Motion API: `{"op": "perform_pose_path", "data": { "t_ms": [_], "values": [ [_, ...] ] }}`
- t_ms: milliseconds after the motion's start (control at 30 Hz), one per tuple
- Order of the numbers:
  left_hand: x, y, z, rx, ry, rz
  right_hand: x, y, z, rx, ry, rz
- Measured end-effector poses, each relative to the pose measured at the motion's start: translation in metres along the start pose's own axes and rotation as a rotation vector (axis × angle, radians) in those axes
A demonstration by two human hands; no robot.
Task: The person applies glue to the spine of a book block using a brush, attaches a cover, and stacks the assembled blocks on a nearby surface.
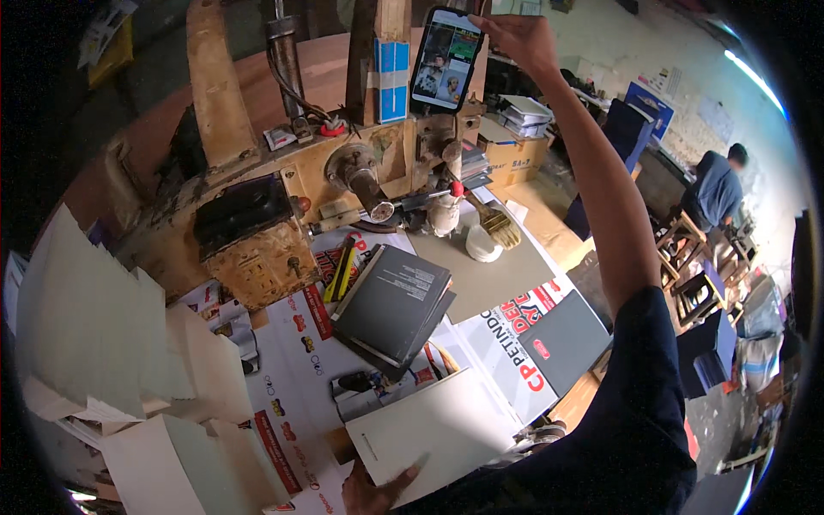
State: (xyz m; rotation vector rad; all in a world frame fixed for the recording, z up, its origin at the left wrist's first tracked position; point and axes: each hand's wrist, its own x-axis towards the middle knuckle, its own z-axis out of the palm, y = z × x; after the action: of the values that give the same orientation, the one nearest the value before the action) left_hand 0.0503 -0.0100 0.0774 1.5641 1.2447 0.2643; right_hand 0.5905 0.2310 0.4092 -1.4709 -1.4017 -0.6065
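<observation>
My right arm, in a dark sleeve, reaches up to a smartphone (pixel 444 62) standing upright by the machine, its screen lit with pictures. The fingers of my right hand (pixel 519 43) are closed at its upper right corner. Down at the lower edge, my left hand (pixel 375 493) grips the near edge of a white, unbound book block (pixel 433 433), its thumb on top. Beyond the block lie dark grey book covers (pixel 390 300), stacked askew, and a yellow cutter knife (pixel 343 268). Another dark grey cover (pixel 566 343) lies to the right.
Tall stacks of white book blocks (pixel 77 318) stand at left. A worn machine (pixel 257 249) with metal shafts spans the back of the printed-sheet-covered table. A brush (pixel 496 225) and a white cup (pixel 483 245) sit near it. At far right a person (pixel 714 189) is bent over among wooden stools.
</observation>
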Motion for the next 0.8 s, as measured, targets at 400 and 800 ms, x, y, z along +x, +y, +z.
{"op": "perform_pose_path", "data": {
  "t_ms": [400, 800],
  "values": [
    [0.003, 0.018, -0.001, -0.023, -0.04, -0.025, -0.003, -0.028, 0.0, 0.136, 0.017, 0.056],
    [0.003, 0.017, 0.0, -0.002, -0.031, -0.026, -0.009, -0.037, 0.008, 0.037, 0.006, 0.085]
  ]
}}
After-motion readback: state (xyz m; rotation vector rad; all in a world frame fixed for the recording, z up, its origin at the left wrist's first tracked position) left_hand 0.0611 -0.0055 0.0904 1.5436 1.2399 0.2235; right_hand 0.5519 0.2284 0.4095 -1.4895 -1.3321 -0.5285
